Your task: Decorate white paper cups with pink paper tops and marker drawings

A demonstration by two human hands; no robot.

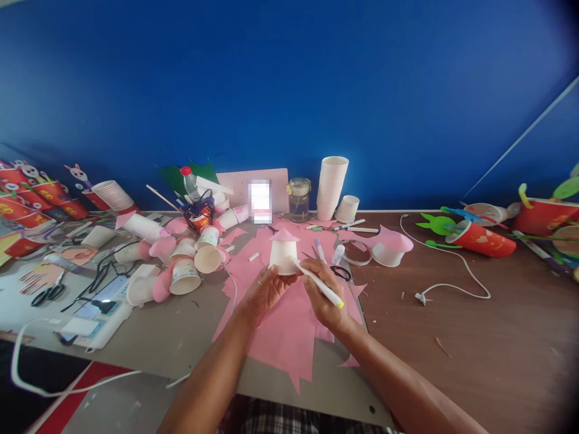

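Paper cup (283, 258), white, upside down with a pink paper cone on top, sits mid-table over the pink paper sheets (283, 337), held between both hands. Largest first: blue wall (289, 90) fills the back; brown table (474, 337) on the right, grey board (181, 337) under the work area. Pink sheets spread under the hands, jagged cut edges. Stack of white cups (332, 187) stands at the back by a glass jar (299, 199). Red cup (480, 238) lies on its side at right, white cable (452, 271) near it. Pile of cups with pink bits (181, 265) at left, scissors (47, 294) further left. Left hand (265, 288) grips the cup's lower left side, fingers on its wall. Right hand (323, 292) is closed around a white marker (319, 282), tip touching the cup's lower right edge.
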